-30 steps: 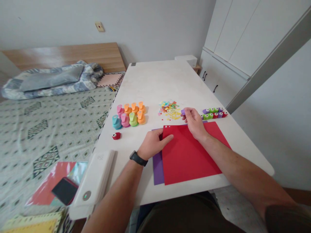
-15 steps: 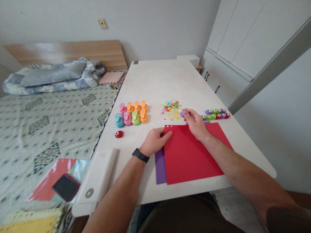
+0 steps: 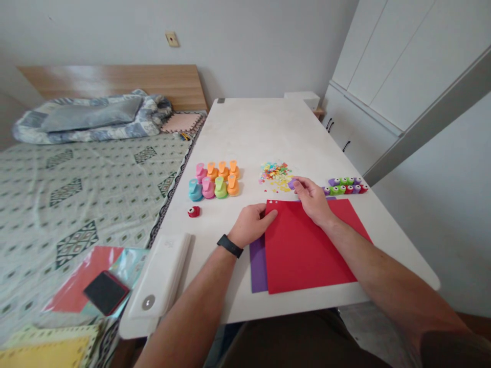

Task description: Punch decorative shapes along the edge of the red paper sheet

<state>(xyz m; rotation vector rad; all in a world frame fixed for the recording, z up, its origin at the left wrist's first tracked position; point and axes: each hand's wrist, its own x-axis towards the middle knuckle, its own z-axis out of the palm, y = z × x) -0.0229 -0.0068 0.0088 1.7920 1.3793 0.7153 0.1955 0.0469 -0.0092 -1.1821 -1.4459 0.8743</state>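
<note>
My left hand (image 3: 253, 225) pinches the upper left corner of a red sheet of paper (image 3: 310, 250), thumb on top and fingers beneath. Small punched holes show along that corner. Under the red sheet lies purple paper (image 3: 258, 266), its left edge sticking out. In my right hand (image 3: 311, 199), above the sheet's far edge, is a small purple craft punch (image 3: 293, 183), partly covered by the fingers. Colourful paper cutouts (image 3: 276, 171) are scattered just beyond it. A small red punch (image 3: 194, 211) sits alone to the left of my left hand.
Larger coloured craft punches (image 3: 220, 187) stand in two rows on the left of the white table (image 3: 253, 122). Small punches (image 3: 349, 189) line up at the right. A long white device (image 3: 159, 276) lies at the near left, beside the bed (image 3: 115, 189).
The whole view has shifted slightly, moving the table and things a little to the right. Both hands keep the same hold on the red paper and the purple punch.
</note>
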